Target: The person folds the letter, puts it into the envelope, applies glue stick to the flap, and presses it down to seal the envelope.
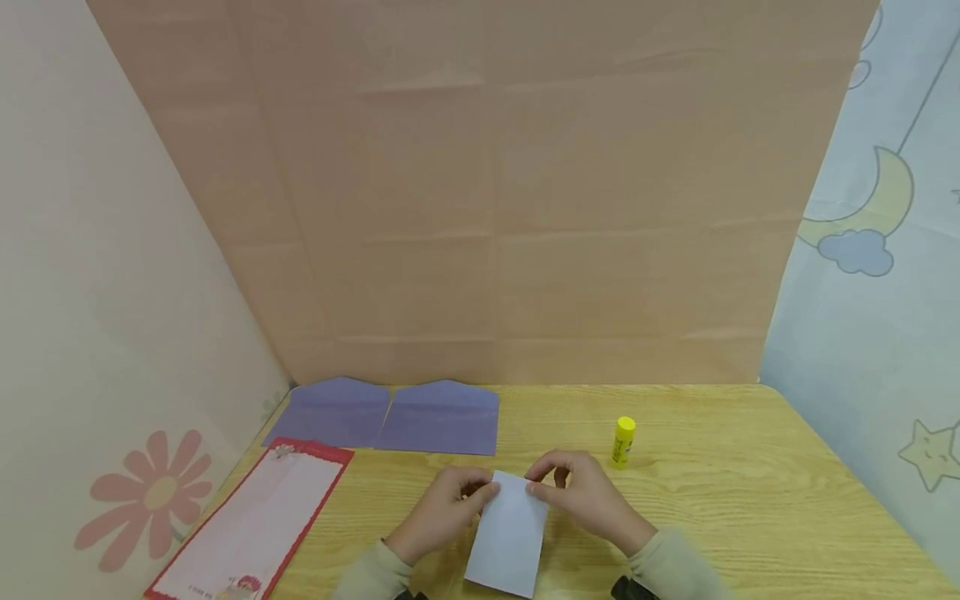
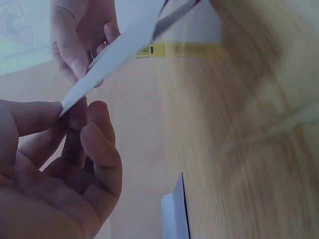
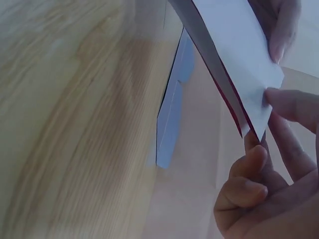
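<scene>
A folded sheet of white paper (image 1: 508, 537) is held up in front of me, its long side running toward me. My left hand (image 1: 450, 504) pinches its far left corner between thumb and fingers. At the far right corner, my right hand (image 1: 581, 492) pinches the same sheet. In the right wrist view the paper (image 3: 244, 55) shows two layers slightly apart, with thin red edges. Seen from the left wrist, the sheet (image 2: 117, 55) is nearly edge-on, above the table.
A yellow glue stick (image 1: 623, 442) stands upright beyond my right hand. Two purple envelopes (image 1: 330, 412) (image 1: 438, 417) lie side by side at the table's back left. Red-bordered letter paper (image 1: 251, 525) lies along the left edge. Papered walls enclose the wooden table (image 1: 750, 483).
</scene>
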`<state>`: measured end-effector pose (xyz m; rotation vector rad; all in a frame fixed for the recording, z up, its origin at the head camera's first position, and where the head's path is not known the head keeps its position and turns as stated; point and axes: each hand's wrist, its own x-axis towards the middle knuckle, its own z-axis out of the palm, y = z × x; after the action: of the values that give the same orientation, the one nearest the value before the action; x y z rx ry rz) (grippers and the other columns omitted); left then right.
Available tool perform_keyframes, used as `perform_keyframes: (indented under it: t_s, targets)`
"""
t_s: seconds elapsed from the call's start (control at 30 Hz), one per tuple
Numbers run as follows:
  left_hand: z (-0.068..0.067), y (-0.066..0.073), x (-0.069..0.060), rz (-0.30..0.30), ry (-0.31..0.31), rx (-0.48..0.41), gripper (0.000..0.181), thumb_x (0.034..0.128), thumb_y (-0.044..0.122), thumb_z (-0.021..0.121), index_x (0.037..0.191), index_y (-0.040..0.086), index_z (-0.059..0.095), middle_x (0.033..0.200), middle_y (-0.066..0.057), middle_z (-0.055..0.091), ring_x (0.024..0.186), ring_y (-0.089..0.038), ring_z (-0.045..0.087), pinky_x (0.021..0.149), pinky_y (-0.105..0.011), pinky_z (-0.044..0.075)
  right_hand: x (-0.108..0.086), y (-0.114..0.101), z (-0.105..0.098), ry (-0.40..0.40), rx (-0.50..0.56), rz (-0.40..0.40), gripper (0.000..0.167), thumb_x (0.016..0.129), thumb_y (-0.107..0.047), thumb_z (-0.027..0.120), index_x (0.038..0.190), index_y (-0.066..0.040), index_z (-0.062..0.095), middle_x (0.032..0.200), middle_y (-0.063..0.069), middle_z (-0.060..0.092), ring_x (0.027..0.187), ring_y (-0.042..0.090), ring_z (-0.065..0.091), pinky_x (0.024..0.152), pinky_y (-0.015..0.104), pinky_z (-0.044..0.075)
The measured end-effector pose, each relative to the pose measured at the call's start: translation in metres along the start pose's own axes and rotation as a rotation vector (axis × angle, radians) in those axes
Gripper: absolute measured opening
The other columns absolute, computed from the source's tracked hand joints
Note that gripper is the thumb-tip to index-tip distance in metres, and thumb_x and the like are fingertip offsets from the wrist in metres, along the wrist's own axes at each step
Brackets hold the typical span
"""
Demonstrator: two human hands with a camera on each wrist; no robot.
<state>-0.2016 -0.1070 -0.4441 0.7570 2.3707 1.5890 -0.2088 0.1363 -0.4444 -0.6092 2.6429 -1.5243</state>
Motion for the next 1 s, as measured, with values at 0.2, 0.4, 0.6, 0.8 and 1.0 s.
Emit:
perform_keyframes:
  t_s: [0.2, 0.4, 0.6, 0.8, 1.0]
  targets:
    - [0.008, 0.002, 0.002, 0.042, -0.064, 0.05, 0.024, 0.1033, 0.026, 0.056, 0.097, 0.015, 0.076, 0.088, 0.005, 0.071, 0.073, -0.003, 0.059, 0.064, -0.023, 0.051, 0.003, -0.005, 0.006, -0.097, 0.034, -0.07, 0.007, 0.093, -0.027, 0.072, 0.091, -0.021, 0.077, 0.086, -0.006, 0.07, 0.061, 0.008, 0.05, 0.055, 0.025, 0.046]
    - [0.013, 0.0, 0.004, 0.046, -0.076, 0.078, 0.028, 0.1036, 0.031, 0.055, 0.092, 0.015, 0.075, 0.083, 0.009, 0.069, 0.071, -0.001, 0.059, 0.063, -0.023, 0.051, 0.004, -0.006, 0.01, -0.111, 0.052, -0.11, 0.009, 0.095, -0.025, 0.07, 0.089, -0.019, 0.074, 0.079, -0.005, 0.066, 0.062, 0.007, 0.052, 0.055, 0.025, 0.047]
    - [0.013, 0.0, 0.004, 0.024, -0.083, 0.084, 0.024, 0.1029, 0.026, 0.057, 0.091, 0.013, 0.074, 0.083, 0.008, 0.069, 0.071, -0.002, 0.059, 0.063, -0.023, 0.052, 0.004, -0.004, 0.011, -0.077, 0.064, -0.109, 0.007, 0.095, -0.018, 0.068, 0.091, -0.014, 0.072, 0.08, -0.002, 0.066, 0.067, 0.007, 0.053, 0.058, 0.024, 0.046]
    - [0.015, 0.004, 0.007, 0.026, -0.096, 0.102, 0.028, 0.1035, 0.031, 0.055, 0.089, 0.015, 0.073, 0.08, 0.01, 0.067, 0.069, -0.001, 0.057, 0.062, -0.022, 0.05, 0.005, -0.002, 0.011, -0.086, 0.09, -0.155, 0.01, 0.095, -0.016, 0.068, 0.087, -0.013, 0.073, 0.079, 0.001, 0.068, 0.068, 0.005, 0.055, 0.059, 0.024, 0.047]
    - [0.017, 0.002, 0.004, 0.021, -0.077, 0.092, 0.024, 0.1027, 0.025, 0.057, 0.095, 0.012, 0.075, 0.087, 0.007, 0.07, 0.072, -0.001, 0.057, 0.064, -0.022, 0.05, 0.002, -0.004, 0.009, -0.103, 0.12, -0.128, 0.012, 0.095, -0.018, 0.069, 0.085, -0.013, 0.075, 0.079, 0.001, 0.069, 0.067, 0.006, 0.056, 0.057, 0.025, 0.049]
